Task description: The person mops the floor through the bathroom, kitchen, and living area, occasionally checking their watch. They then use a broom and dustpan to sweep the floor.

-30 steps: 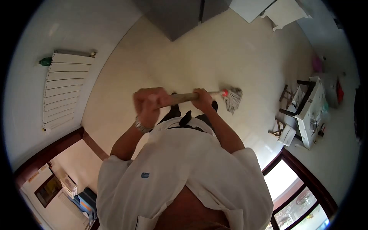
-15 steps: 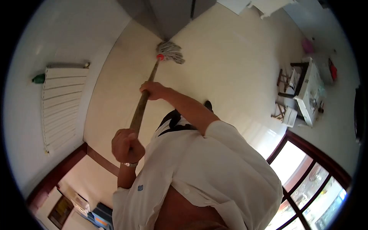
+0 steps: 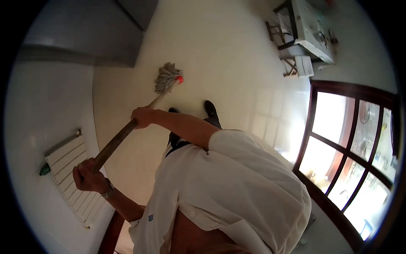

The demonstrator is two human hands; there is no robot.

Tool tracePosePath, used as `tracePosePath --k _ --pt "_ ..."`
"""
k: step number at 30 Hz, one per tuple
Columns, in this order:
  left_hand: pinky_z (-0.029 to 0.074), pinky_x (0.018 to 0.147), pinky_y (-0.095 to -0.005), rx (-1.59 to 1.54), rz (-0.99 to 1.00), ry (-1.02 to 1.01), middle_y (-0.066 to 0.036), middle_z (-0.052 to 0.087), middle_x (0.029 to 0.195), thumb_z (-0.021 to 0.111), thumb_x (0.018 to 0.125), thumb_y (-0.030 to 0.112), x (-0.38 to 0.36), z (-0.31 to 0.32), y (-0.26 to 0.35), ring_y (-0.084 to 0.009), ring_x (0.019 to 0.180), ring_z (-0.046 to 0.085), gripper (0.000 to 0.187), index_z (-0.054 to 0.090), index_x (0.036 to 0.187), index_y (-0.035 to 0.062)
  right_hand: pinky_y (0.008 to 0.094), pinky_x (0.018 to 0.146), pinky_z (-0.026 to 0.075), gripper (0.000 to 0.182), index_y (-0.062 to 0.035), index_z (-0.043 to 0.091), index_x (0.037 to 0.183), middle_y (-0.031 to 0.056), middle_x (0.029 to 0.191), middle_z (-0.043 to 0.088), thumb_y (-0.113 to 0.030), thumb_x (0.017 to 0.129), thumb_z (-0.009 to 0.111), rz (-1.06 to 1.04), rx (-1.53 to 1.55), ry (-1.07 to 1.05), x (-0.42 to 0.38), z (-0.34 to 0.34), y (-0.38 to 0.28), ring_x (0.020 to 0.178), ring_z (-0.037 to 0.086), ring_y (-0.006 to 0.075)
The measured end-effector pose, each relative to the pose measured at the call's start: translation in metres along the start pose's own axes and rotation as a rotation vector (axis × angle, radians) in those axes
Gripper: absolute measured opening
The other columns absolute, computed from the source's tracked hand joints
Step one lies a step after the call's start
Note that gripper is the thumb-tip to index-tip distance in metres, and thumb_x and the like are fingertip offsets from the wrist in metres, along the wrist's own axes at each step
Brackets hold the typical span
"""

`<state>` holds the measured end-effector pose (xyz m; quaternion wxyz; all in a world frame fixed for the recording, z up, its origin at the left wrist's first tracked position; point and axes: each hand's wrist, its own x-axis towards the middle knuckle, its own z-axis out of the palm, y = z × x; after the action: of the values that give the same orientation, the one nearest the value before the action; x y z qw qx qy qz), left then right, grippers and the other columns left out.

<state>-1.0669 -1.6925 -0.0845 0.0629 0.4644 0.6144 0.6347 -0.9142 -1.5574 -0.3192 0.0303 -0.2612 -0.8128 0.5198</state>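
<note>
My left hand (image 3: 89,177), with a metal-banded watch at the wrist, is closed round the upper end of a mop (image 3: 113,144). My right hand (image 3: 144,117) grips the wooden handle further down, towards the floor. The handle slants from the lower left up to the mop's grey string head (image 3: 166,78), which rests on the floor. A red collar (image 3: 179,79) shows at the head's right side. Below it are my dark shoes (image 3: 209,108).
A grey cabinet-like block (image 3: 105,34) stands on the pale floor (image 3: 220,55) at the upper left. A white radiator (image 3: 76,178) hangs on the left wall. At the upper right are a table (image 3: 313,34) and stools (image 3: 303,66); a dark-framed glass door (image 3: 347,152) stands at right.
The view has turned, shifting the cabinet left. The mop head has come away from the cabinet's corner and closer to my feet. My left hand has swung outward to the left, tilting the handle more.
</note>
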Motion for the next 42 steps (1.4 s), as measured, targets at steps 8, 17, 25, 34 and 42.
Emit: tracePosePath --k 8,17,25,34,42 --pt "0.051 0.060 -0.0297 -0.073 -0.257 -0.332 -0.008 0.059 0.063 0.047 0.082 -0.003 -0.034 0.164 0.018 -0.0153 0.058 0.057 0.015 0.054 0.070 -0.0025 0.0425 0.077 0.048 0.034 -0.0114 0.066 0.098 0.0104 0.095 0.065 -0.034 0.073 0.067 0.457 0.052 0.241 -0.185 -0.083 0.084 0.095 0.061 0.0293" --pt "0.039 0.046 -0.0291 0.101 0.078 -1.351 -0.014 0.046 0.055 0.061 0.081 0.021 -0.174 0.314 0.012 -0.0209 0.046 0.045 0.023 0.053 0.072 0.0016 0.0413 0.077 0.048 0.018 -0.0123 0.064 0.086 0.0115 0.092 0.063 -0.022 0.071 0.067 0.799 -0.074 0.703 -0.379 -0.050 0.207 0.092 0.059 0.0318" --pt "0.045 0.052 -0.0414 0.267 0.157 -1.775 -0.013 0.056 0.057 0.059 0.080 0.039 -0.217 0.356 0.061 -0.0325 0.055 0.056 0.032 0.062 0.074 0.0084 0.0414 0.078 0.048 0.010 -0.0113 0.063 0.082 0.0087 0.091 0.062 -0.012 0.072 0.064 1.036 -0.030 0.803 -0.471 -0.004 0.233 0.094 0.057 0.0302" --pt "0.045 0.055 -0.0429 0.420 0.132 -1.694 -0.011 0.058 0.060 0.053 0.085 0.032 -0.187 0.297 0.035 -0.0313 0.057 0.058 0.024 0.063 0.080 0.0106 0.0409 0.081 0.048 0.019 -0.0111 0.064 0.085 0.0078 0.094 0.062 -0.018 0.069 0.071 0.944 -0.019 0.689 -0.404 0.026 0.219 0.097 0.056 0.0288" --pt "0.045 0.052 -0.0424 0.429 0.087 -1.562 -0.012 0.057 0.058 0.051 0.085 0.031 -0.133 0.168 -0.011 -0.0323 0.054 0.057 0.028 0.060 0.069 0.0093 0.0424 0.086 0.046 0.033 -0.0151 0.065 0.099 0.0112 0.105 0.061 -0.021 0.067 0.070 0.851 -0.056 0.572 -0.300 0.072 0.159 0.103 0.056 0.0312"
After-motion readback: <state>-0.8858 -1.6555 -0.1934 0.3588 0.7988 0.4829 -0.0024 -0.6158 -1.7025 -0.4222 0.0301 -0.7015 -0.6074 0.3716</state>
